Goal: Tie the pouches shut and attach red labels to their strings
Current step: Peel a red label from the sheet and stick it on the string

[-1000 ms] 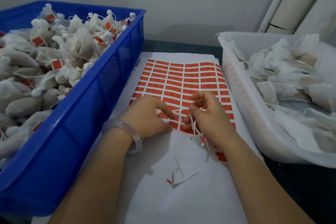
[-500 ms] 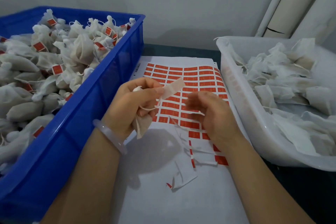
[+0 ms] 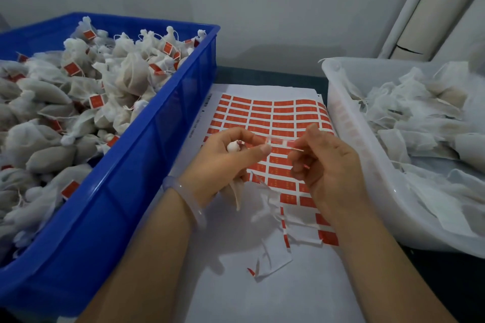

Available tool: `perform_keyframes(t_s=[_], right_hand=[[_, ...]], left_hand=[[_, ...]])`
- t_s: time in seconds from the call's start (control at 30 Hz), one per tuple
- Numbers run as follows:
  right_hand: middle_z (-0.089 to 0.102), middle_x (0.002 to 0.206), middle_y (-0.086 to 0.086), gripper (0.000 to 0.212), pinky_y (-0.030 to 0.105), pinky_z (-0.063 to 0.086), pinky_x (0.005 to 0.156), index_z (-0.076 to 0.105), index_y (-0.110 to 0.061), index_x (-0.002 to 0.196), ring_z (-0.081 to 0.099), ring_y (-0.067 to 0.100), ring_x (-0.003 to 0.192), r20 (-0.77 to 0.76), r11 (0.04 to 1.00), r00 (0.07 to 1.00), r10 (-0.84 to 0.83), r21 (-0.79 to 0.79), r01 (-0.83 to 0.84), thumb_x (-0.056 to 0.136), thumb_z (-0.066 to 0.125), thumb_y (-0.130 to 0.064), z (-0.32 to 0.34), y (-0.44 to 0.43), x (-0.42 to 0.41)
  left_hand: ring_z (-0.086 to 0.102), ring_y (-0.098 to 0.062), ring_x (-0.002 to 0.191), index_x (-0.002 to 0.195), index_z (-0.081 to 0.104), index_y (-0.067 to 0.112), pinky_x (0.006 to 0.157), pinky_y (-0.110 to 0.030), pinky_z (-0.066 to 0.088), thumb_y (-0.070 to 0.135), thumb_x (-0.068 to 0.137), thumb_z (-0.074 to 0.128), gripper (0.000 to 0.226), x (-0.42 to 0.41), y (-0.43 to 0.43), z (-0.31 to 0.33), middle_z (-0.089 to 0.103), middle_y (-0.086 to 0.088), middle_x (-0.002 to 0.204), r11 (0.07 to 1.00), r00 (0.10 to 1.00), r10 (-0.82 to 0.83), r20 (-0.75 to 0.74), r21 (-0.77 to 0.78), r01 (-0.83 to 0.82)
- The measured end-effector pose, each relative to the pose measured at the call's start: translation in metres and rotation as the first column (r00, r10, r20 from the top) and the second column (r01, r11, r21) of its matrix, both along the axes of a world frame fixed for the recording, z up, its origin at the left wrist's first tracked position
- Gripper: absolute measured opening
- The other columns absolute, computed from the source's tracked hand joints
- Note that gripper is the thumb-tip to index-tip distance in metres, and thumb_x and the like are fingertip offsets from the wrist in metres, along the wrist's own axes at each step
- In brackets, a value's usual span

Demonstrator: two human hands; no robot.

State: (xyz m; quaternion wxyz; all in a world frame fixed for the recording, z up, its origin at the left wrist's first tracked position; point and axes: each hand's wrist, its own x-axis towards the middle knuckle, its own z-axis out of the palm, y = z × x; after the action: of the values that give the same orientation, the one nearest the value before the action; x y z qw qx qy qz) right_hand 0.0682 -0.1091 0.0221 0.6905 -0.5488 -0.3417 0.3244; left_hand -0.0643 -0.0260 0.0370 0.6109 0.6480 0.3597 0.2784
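My left hand (image 3: 228, 157) grips a small white pouch (image 3: 237, 189), whose knotted top shows above the fingers and whose body hangs below the palm. Its thumb and forefinger also pinch one end of a peeled label (image 3: 279, 141), blurred and held level between both hands. My right hand (image 3: 324, 162) pinches the label's other end, together with a thin string. Both hands hover over the sheet of red labels (image 3: 265, 115) lying on white paper in the middle.
A blue crate (image 3: 147, 165) on the left is heaped with tied pouches bearing red labels. A white tub (image 3: 351, 144) on the right holds flat untied pouches. Torn strips of label backing (image 3: 273, 265) lie on the paper near me.
The hands rose off the label sheet. My left hand lifted the pouch into view, and a peeled label now stretches between both hands.
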Motion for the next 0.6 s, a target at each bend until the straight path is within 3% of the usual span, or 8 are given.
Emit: perform_keyframes(t_s=[0.1,0.17,0.23,0.33,0.4,0.5,0.6], right_hand=[[0.068,0.067,-0.007,0.039,0.027,0.050,0.060,0.067,-0.024,0.074,0.063,0.009,0.057,0.051,0.994,0.992,-0.113,-0.004,0.113,0.054,0.064,-0.057,-0.0027,0.0005,0.0039],[0.066,0.063,-0.007,0.035,0.025,0.051,0.059,0.067,-0.027,0.069,0.058,0.009,0.052,0.096,0.990,0.985,-0.143,0.021,0.142,0.056,0.064,-0.059,-0.0035,-0.0006,0.0048],[0.064,0.061,-0.007,0.033,0.021,0.051,0.055,0.065,-0.026,0.070,0.055,0.009,0.048,0.118,0.985,0.979,-0.166,0.057,0.161,0.058,0.065,-0.057,-0.0042,-0.0013,0.0046],[0.066,0.066,-0.009,0.021,0.016,0.049,0.051,0.060,-0.025,0.082,0.057,0.006,0.048,0.135,0.980,0.972,-0.195,0.074,0.186,0.071,0.067,-0.042,-0.0064,0.0002,0.0068],[0.068,0.071,-0.011,0.017,0.016,0.050,0.053,0.060,-0.026,0.092,0.061,0.005,0.053,0.132,0.977,0.969,-0.207,0.072,0.199,0.078,0.066,-0.035,-0.0076,0.0011,0.0085],[0.069,0.074,-0.011,0.033,0.016,0.052,0.055,0.061,-0.031,0.101,0.066,0.006,0.061,0.153,0.974,0.963,-0.222,0.071,0.213,0.071,0.061,-0.045,-0.0064,0.0000,0.0087],[0.069,0.074,-0.019,0.019,0.010,0.048,0.051,0.062,-0.035,0.094,0.067,-0.001,0.065,0.216,0.961,0.937,-0.275,0.076,0.264,0.076,0.062,-0.042,-0.0068,0.0004,0.0093]], left_hand=[[0.070,-0.014,0.072,0.088,0.059,0.024,0.058,-0.021,0.052,0.032,0.087,0.059,0.008,0.0043,0.0032,-0.0030,0.070,0.008,0.077,0.975,1.000,0.000,0.007,-0.223,0.001],[0.066,-0.018,0.076,0.087,0.058,0.021,0.060,-0.025,0.052,0.015,0.090,0.057,0.007,0.0057,0.0047,-0.0029,0.065,0.000,0.088,0.954,1.000,0.027,-0.003,-0.298,-0.027],[0.067,-0.016,0.071,0.087,0.059,0.020,0.062,-0.027,0.054,0.003,0.088,0.055,0.018,0.0050,0.0073,-0.0067,0.066,0.001,0.086,0.968,0.999,-0.005,-0.036,-0.252,-0.004],[0.068,-0.005,0.061,0.088,0.062,0.021,0.058,-0.022,0.054,0.006,0.087,0.060,0.015,0.0007,0.0071,-0.0093,0.068,0.013,0.066,0.986,0.999,-0.026,-0.023,-0.165,0.022],[0.068,-0.004,0.064,0.082,0.064,0.020,0.058,-0.021,0.055,0.007,0.086,0.062,0.014,-0.0001,0.0063,-0.0097,0.068,0.016,0.066,0.996,1.000,-0.009,-0.004,-0.094,0.009],[0.068,-0.007,0.064,0.076,0.067,0.020,0.058,-0.021,0.056,0.009,0.081,0.067,0.013,0.0009,0.0040,-0.0101,0.069,0.014,0.067,1.000,1.000,0.027,-0.010,-0.016,-0.027],[0.069,-0.004,0.066,0.072,0.071,0.022,0.053,-0.016,0.053,0.012,0.073,0.073,0.011,0.0003,0.0034,-0.0101,0.069,0.016,0.068,0.996,0.996,0.086,0.003,-0.015,-0.086]])
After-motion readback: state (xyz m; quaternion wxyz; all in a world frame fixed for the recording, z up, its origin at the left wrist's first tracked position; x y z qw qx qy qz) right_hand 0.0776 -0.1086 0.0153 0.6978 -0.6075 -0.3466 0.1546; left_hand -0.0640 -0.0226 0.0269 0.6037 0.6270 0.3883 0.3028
